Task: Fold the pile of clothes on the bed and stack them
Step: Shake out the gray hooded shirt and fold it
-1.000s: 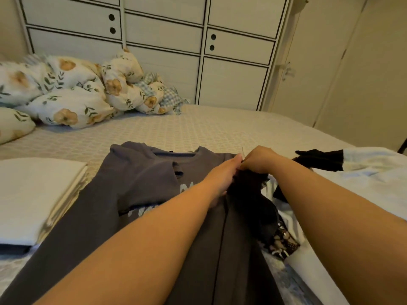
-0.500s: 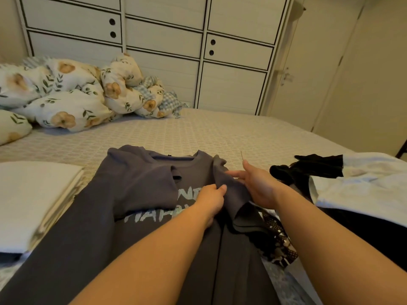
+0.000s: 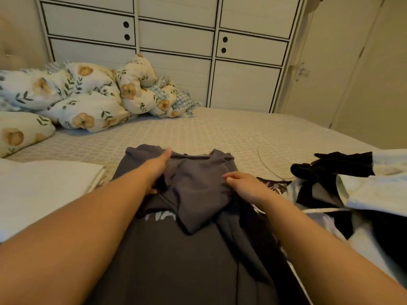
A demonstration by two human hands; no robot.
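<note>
A dark grey T-shirt (image 3: 176, 256) with pale lettering lies face up on the bed (image 3: 231, 135), its collar pointing away from me. Both sleeves are turned inward over the chest. My left hand (image 3: 157, 170) rests on the left shoulder of the shirt with the thumb stretched toward the collar; its fingers are partly hidden by the cloth. On the folded right sleeve my right hand (image 3: 244, 184) lies with its fingers laid flat. The unfolded pile (image 3: 330, 170) of black and white garments sits to the right, touching the shirt's edge.
A folded white stack (image 3: 44, 192) lies at the left. A floral duvet (image 3: 88, 100) and a pillow (image 3: 19, 133) are bunched at the head of the bed. A white wardrobe (image 3: 176, 51) stands behind, with a door (image 3: 319, 62) to its right.
Both hands brought the right sleeve inward over the chest. My left hand then moved across to the left shoulder, and my right hand came down on the folded sleeve.
</note>
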